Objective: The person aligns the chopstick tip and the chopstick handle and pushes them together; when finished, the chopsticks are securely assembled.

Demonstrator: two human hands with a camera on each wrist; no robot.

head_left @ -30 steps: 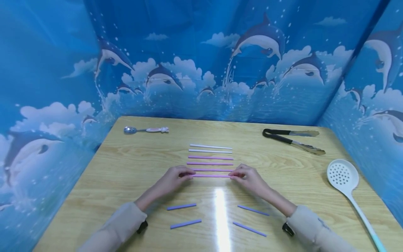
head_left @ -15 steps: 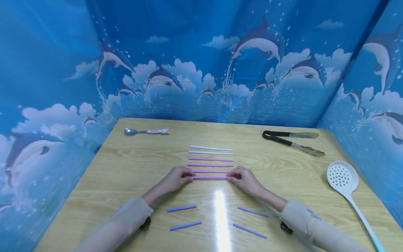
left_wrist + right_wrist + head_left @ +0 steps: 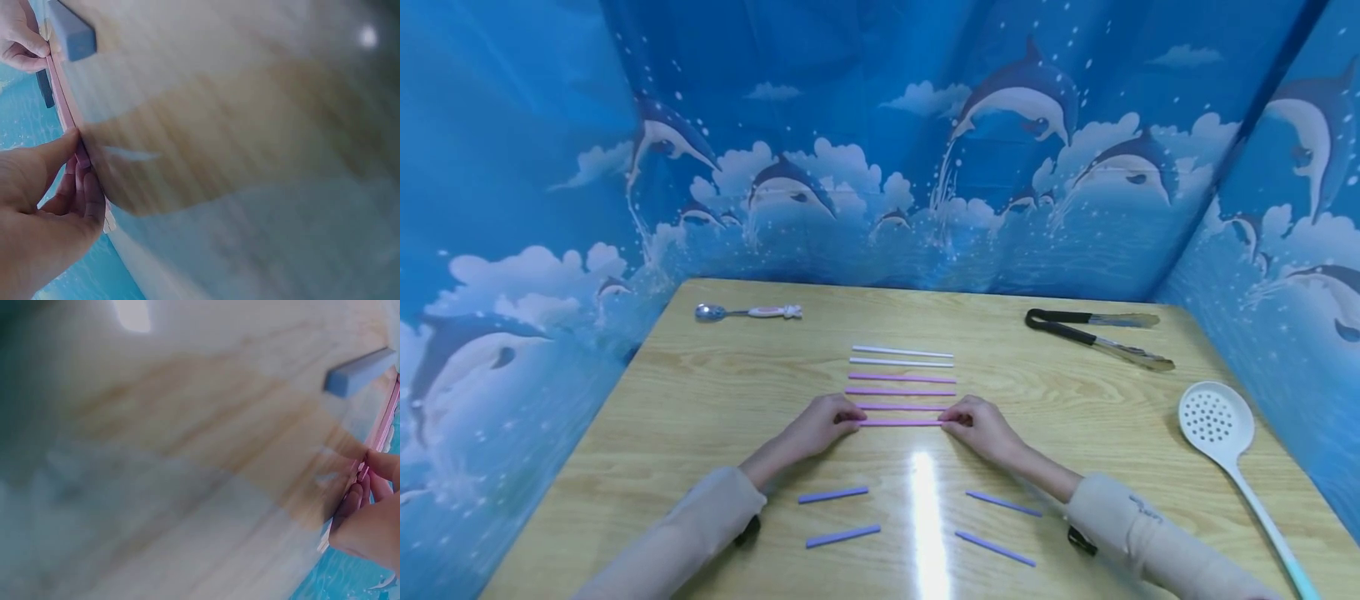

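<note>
Between both hands lies the nearest pink stick (image 3: 900, 422), flat and level across the table. My left hand (image 3: 829, 423) pinches its left end between thumb and fingers; the left wrist view shows the thumb on the pink stick (image 3: 63, 100). At the other end my right hand (image 3: 973, 421) pinches the same stick, its tip hidden by the fingers. Just beyond it, a second pink stick (image 3: 902, 407) runs parallel, partly covered by the hands. Farther back come two more pink sticks (image 3: 900, 392) and two white sticks (image 3: 901, 362), all in rows.
Blue-purple sticks lie slanted nearer me, two on the left (image 3: 842, 536) and two on the right (image 3: 995, 548). A spoon (image 3: 748, 312) rests at the back left, tongs (image 3: 1093, 333) at the back right, a white skimmer (image 3: 1217, 417) on the right. A dolphin curtain (image 3: 880, 167) encloses the table.
Over the last second the right hand has shifted slightly left along the near pink stick, and both forearms have moved a little inward. Over the last half second the hands stay almost still.
</note>
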